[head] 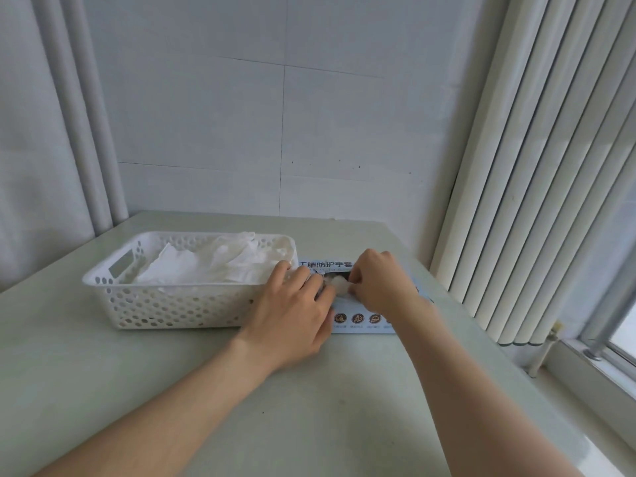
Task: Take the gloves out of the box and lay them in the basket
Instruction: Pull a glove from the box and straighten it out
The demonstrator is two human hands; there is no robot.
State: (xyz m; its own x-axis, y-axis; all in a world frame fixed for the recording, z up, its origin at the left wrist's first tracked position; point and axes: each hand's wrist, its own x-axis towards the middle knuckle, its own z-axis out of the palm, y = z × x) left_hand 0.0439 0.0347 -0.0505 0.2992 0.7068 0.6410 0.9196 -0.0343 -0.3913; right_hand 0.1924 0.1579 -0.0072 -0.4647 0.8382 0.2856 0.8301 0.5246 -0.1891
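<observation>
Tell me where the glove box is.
Head view: the blue glove box lies on the table, right of centre, just right of the white basket, under the left hand and right hand.

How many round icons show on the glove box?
3 icons, side by side along the near edge of the box, right of the left hand. More may be hidden behind the right hand, which pinches a glove.
</observation>
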